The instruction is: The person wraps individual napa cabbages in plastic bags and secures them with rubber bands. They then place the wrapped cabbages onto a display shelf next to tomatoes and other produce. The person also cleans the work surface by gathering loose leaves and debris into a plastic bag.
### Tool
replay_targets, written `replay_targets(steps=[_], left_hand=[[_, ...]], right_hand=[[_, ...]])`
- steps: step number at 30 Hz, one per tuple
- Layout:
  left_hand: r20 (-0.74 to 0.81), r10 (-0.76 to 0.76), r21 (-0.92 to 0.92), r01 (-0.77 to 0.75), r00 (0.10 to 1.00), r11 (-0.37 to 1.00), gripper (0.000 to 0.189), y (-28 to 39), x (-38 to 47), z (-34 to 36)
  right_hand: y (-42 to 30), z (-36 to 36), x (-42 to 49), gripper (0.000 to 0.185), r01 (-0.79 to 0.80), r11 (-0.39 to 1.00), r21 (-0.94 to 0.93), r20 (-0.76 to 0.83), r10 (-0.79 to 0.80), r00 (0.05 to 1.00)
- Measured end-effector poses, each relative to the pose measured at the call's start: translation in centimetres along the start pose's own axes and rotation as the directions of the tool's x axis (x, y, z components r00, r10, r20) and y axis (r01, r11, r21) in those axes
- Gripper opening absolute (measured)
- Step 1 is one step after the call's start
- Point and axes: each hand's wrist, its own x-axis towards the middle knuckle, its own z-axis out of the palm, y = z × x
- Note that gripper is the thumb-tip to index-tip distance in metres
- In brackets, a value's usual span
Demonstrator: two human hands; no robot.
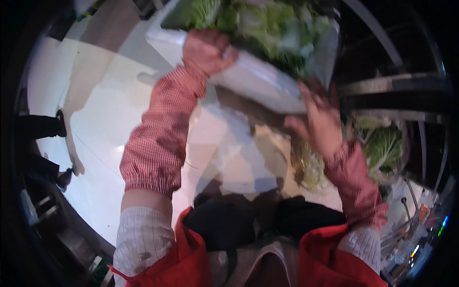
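Note:
A white box, apparently polystyrene foam (251, 84), is tilted in front of me, full of leafy greens (272, 32) that look like Chinese cabbage. Its near rim is gripped by my left hand (207, 50), with the fist closed over the edge. At the right near corner, my right hand (319, 118) has its fingers over the rim and its thumb outside, low on the wall. Motion blurs the box and this hand. Below my right wrist, a heap of pale cabbage pieces (310, 168) lies low down.
A cabbage leaf (385, 147) is among more greens at the right. Metal rails (394, 84) run along that side. Another person's legs and shoes (43, 125) are at the left, on the pale floor (96, 118). Cluttered items (408, 233) fill the lower right.

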Motion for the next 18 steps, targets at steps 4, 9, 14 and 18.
replay_targets(steps=[4,9,14,18], left_hand=[[-0.012,0.014,0.053,-0.014,1.0,0.999,0.02,-1.4,1.6,2.6],[0.164,-0.011,0.084,-0.003,0.986,0.996,0.028,-2.2,0.9,3.5],[0.196,-0.084,0.105,0.065,0.977,0.992,0.037,0.6,1.8,1.7],[-0.075,-0.091,-0.022,0.089,0.993,0.996,0.044,9.9,1.8,-0.8]], right_hand=[[5.6,3.8,2.7,0.066,-0.038,0.999,-0.013,-0.059,0.037,0.998],[12.5,2.6,-6.3,0.073,-0.109,0.986,0.129,-0.348,0.148,0.926],[15.9,8.1,-21.7,0.118,-0.592,0.741,0.316,0.019,0.619,0.785],[14.7,16.1,-29.9,0.146,-0.822,0.566,-0.066,0.235,0.809,0.539]])
